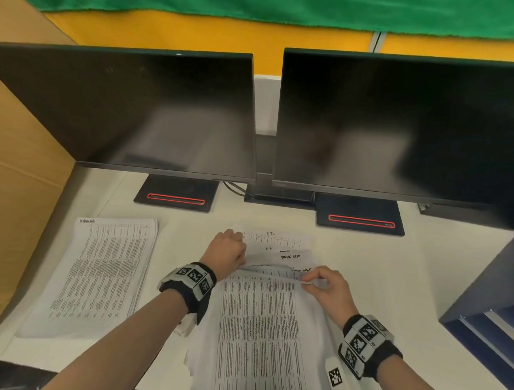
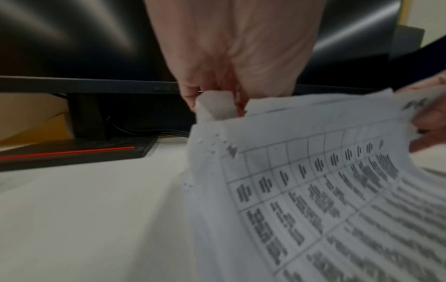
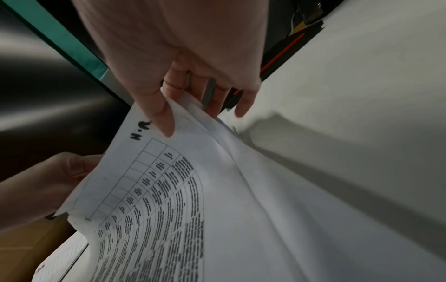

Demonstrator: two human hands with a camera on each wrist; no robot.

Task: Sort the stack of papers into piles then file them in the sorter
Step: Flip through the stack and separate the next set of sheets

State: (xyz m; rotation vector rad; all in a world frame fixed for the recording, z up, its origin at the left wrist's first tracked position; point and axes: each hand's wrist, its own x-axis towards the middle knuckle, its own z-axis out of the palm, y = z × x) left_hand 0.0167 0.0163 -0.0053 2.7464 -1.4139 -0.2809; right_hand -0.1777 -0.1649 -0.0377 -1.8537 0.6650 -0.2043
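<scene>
Pinching the far corners of the top sheet, the left hand and right hand lifted its edge off the stack on the bench; a sorted pile lay left, the sorter right.

White papers printed with black gridded text.

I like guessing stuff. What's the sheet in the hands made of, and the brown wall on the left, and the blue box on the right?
The sheet looks like thin matte paper: it bends and creases where the right hand pinches it. The brown wall is probably cardboard, dull with a fold line. The blue box looks smooth, maybe plastic or painted board; I cannot tell which.
</scene>
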